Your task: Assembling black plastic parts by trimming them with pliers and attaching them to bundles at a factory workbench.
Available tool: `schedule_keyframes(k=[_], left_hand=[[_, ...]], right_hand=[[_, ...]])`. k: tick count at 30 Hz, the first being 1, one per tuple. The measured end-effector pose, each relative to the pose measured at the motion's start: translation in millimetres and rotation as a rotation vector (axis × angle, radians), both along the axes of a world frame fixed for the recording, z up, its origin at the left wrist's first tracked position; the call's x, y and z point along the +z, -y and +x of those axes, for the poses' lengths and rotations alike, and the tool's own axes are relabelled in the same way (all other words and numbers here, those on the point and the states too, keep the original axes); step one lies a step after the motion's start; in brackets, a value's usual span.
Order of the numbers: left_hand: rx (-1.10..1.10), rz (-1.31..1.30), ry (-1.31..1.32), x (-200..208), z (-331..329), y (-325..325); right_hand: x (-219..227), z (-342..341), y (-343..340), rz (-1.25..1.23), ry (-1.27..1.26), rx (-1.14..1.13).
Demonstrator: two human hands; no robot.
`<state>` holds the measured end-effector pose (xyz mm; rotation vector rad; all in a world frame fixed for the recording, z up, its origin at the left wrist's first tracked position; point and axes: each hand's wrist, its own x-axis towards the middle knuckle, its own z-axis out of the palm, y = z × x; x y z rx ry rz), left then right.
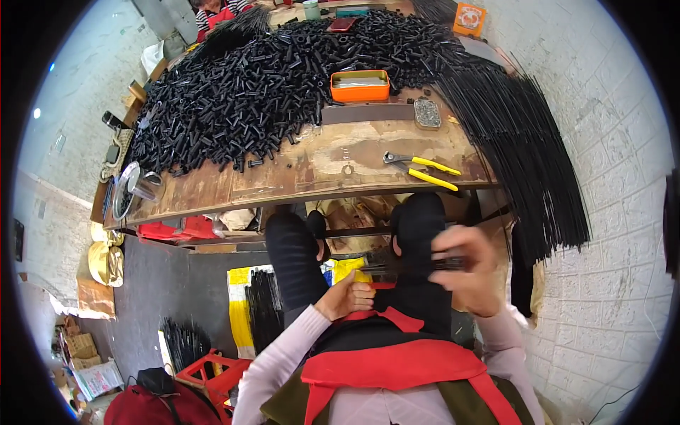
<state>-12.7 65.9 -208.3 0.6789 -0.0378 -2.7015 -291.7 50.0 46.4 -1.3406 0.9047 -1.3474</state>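
Observation:
Above my lap, my left hand is closed, thumb uppermost, around thin black rods that stick out toward the right. My right hand is raised over my right thigh and smeared by motion. Its fingers are curled around something dark and small that I cannot make out. On the wooden table ahead lie yellow-handled pincers, jaws toward the left. A large heap of short black tubes spreads over the table's left and middle.
An orange box and a small clear tray stand near the heap. Long black rods overhang the table's right edge by the white wall. More rods lie at my left, near a red crate. Another person sits across the table.

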Motion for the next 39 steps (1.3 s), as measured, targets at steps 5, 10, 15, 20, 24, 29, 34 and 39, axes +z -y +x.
schedule_keyframes(k=[5,10,15,20,24,29,34,39], left_hand=[[0.276,-1.057,0.754,159,-35,39],[0.505,-1.087,0.602,194,-51,40],[0.579,-1.12,0.671,195,-41,39],[0.463,-1.08,0.585,206,-18,46],[0.283,-0.984,0.352,220,-6,50],[0.547,-1.14,0.55,223,-27,35],[0.864,-1.194,0.715,228,-45,14],[0.439,-1.051,0.43,241,-18,39]], right_hand=[[-61,51,10,0.313,-0.05,0.107],[-53,57,29,0.294,0.124,0.114],[-49,64,38,0.252,0.148,0.136],[-43,64,44,0.368,0.18,0.294],[-38,63,45,0.39,0.169,0.551],[-37,70,27,0.211,0.335,0.32],[-40,77,16,-0.002,0.337,0.15],[-31,63,24,0.151,0.372,0.416]])
